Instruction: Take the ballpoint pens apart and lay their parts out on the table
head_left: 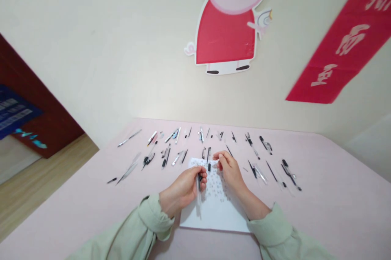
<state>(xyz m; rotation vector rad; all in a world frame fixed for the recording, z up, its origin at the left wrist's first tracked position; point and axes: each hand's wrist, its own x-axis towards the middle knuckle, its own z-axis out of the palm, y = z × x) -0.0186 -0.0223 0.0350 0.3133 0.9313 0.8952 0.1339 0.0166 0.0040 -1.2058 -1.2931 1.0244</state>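
My left hand [183, 188] is closed around a clear pen barrel [198, 195] that points down toward me over a white sheet of paper [216, 207] covered with small handwritten marks. My right hand [229, 169] rests on the upper part of the sheet, fingers curled in a pinch on something small I cannot make out. A black pen part [209, 158] lies just past the paper's far edge, between the two hands.
Several pens, barrels, refills and caps [166, 156] lie in rows across the pink table [330, 211]. Behind it is a cream wall with a cartoon pig cutout [227, 36] and a red banner [342, 44]. Wooden floor [36, 178] shows at left.
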